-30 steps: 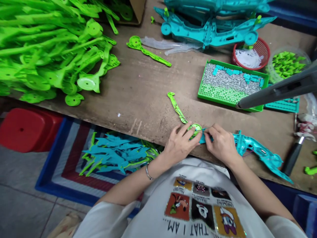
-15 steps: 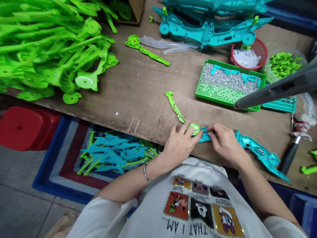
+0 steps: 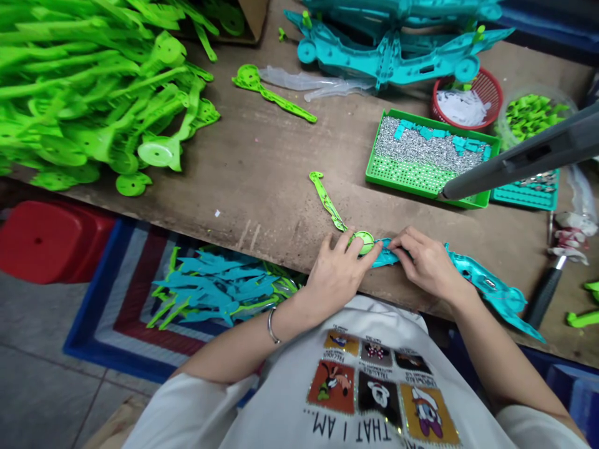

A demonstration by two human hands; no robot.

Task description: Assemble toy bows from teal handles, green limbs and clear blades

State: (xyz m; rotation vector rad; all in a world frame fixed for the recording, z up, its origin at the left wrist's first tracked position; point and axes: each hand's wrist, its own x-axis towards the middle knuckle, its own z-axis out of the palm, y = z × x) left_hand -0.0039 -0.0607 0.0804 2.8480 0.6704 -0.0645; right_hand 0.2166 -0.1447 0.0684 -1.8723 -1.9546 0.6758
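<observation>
A lime-green plastic arm (image 3: 326, 201) lies on the bench with a dark thin wire along it. Its round end (image 3: 362, 242) meets a long teal plastic part (image 3: 384, 254). My left hand (image 3: 336, 271) is over this joint, its fingers and thumb bent around the round end and pressing it. My right hand (image 3: 423, 259) is closed in a pinch over the teal part, a little to the right. What its fingertips hold is too small to make out. The teal part's far end (image 3: 500, 290) reaches out right of my right hand.
Lime-green arms (image 3: 93, 93) are heaped at the left. Teal parts (image 3: 388, 59) stand at the back. A green tray (image 3: 402, 174) holds small metal pieces, beside a red basket (image 3: 491, 93). A grey bar (image 3: 519, 156) juts in from the right. A blue crate (image 3: 84, 333) stands below.
The whole view has shifted slightly. My hands stay at the joint of the green and teal parts, with only small movements of the fingers.
</observation>
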